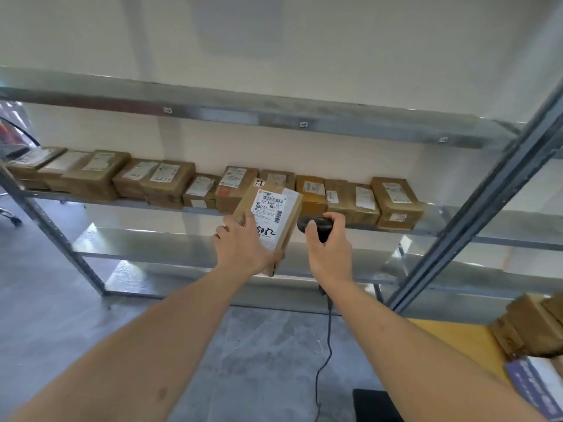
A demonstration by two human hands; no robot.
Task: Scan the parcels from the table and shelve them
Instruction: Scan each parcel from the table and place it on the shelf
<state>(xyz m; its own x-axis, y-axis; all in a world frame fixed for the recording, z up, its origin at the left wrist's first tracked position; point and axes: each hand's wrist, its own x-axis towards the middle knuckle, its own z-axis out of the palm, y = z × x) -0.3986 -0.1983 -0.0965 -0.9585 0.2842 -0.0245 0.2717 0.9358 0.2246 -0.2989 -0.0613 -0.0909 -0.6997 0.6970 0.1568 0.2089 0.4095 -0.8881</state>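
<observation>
My left hand [242, 243] grips a brown cardboard parcel [275, 213] with a white barcode label and "5082" written on it, holding it up in front of the metal shelf [128, 203]. A black handheld barcode scanner [315, 225] sits in my right hand [329, 248], just right of the parcel, with its cord [327, 345] hanging down to the floor. The scanner head is level with the parcel's lower half. A row of several labelled brown parcels [164, 181] lines the shelf behind.
The shelving unit has an upper shelf [243, 112] above and bare lower shelves [170, 245]. A grey upright post [475, 220] slants at the right. At the lower right a yellow table [457, 339] carries more parcels [527, 327]. Concrete floor lies below.
</observation>
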